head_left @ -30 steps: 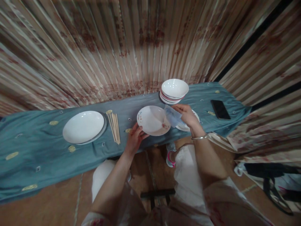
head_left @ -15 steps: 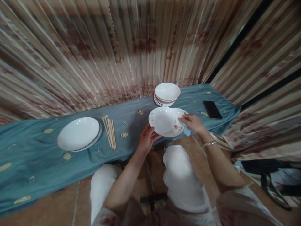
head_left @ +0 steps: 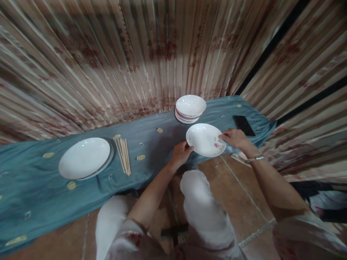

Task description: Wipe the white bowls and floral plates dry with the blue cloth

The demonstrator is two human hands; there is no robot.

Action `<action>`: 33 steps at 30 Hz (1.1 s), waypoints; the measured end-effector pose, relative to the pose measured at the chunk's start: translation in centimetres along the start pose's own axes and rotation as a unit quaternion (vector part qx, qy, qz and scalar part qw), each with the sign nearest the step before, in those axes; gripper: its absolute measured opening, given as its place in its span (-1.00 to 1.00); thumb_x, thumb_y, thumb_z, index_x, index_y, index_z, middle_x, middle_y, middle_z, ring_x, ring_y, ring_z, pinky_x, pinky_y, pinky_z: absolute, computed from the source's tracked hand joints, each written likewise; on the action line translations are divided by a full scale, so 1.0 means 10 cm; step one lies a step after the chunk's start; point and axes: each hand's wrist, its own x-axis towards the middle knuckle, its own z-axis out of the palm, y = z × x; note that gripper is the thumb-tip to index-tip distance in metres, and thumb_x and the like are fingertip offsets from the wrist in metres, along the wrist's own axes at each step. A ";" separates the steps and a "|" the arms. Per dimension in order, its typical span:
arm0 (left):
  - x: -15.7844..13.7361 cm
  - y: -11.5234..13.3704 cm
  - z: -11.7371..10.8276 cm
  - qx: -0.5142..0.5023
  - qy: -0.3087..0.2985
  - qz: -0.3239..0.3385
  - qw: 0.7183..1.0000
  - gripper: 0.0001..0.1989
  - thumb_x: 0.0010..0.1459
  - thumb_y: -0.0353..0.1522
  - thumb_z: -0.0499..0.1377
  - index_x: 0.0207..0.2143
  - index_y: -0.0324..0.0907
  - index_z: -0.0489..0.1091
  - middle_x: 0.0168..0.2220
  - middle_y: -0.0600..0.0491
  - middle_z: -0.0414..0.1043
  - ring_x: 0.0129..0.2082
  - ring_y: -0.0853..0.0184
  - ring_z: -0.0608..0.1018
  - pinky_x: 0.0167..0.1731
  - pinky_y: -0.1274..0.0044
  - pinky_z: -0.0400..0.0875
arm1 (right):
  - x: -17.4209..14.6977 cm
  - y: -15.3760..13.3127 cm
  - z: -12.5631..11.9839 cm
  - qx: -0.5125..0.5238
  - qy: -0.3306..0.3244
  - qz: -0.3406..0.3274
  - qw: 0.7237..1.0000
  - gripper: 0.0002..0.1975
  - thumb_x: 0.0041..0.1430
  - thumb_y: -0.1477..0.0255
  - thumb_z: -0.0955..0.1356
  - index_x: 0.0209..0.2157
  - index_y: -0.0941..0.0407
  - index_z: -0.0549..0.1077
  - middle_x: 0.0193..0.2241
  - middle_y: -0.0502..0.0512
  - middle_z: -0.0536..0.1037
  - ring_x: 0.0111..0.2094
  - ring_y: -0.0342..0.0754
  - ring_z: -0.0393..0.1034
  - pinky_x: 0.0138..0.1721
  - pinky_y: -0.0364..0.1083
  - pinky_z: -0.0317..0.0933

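A white plate (head_left: 203, 139) with floral decoration on its rim is held tilted over the front edge of the table. My left hand (head_left: 182, 153) is closed on its left side, thumb over the rim. At the right rim, my right hand (head_left: 235, 138) is closed with its fingertips on the plate. A bit of pale blue material (head_left: 231, 149) shows beneath the right hand; I cannot tell whether it is held. Just behind the plate stands a stack of white bowls (head_left: 191, 106), some with a red band.
Wooden chopsticks (head_left: 124, 155) lie left of centre on the green-blue tablecloth (head_left: 151, 133). Further left is a stack of large white plates (head_left: 85, 157). A black phone (head_left: 243, 125) rests at the right. Pleated curtains (head_left: 162, 54) hang behind the table.
Both hands have moved right with the plate, which is turned somewhat. My left hand has shifted its hold, from under the near left edge to the left rim.
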 end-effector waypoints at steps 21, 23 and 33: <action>0.23 0.10 0.01 0.255 -0.045 0.020 0.966 -0.70 0.26 -0.25 0.11 -0.23 -0.28 0.54 -0.21 -0.11 0.60 -0.19 0.23 0.60 -0.17 0.52 0.37 | 0.23 -0.04 -0.04 -0.098 -0.098 -0.001 0.990 -0.58 0.34 0.29 0.19 -0.10 0.20 0.59 -0.13 0.38 0.61 -0.06 0.15 0.51 -0.12 -0.03 0.27; 0.25 0.09 0.01 0.256 -0.042 0.018 0.966 -0.70 0.26 -0.26 0.11 -0.23 -0.28 0.55 -0.21 -0.11 0.60 -0.19 0.23 0.60 -0.17 0.51 0.37 | 0.24 -0.06 -0.03 -0.106 -0.092 -0.005 0.990 -0.58 0.35 0.28 0.19 -0.10 0.21 0.59 -0.13 0.39 0.60 -0.06 0.15 0.50 -0.11 -0.02 0.28; 0.32 0.00 0.03 0.252 -0.015 0.008 0.968 -0.69 0.26 -0.22 0.11 -0.34 -0.25 0.54 -0.30 -0.08 0.59 -0.27 0.26 0.58 -0.25 0.52 0.33 | 0.26 -0.09 0.07 -0.115 -0.073 0.004 0.991 -0.55 0.38 0.26 0.16 -0.09 0.26 0.55 -0.10 0.42 0.59 -0.05 0.17 0.50 -0.10 -0.01 0.28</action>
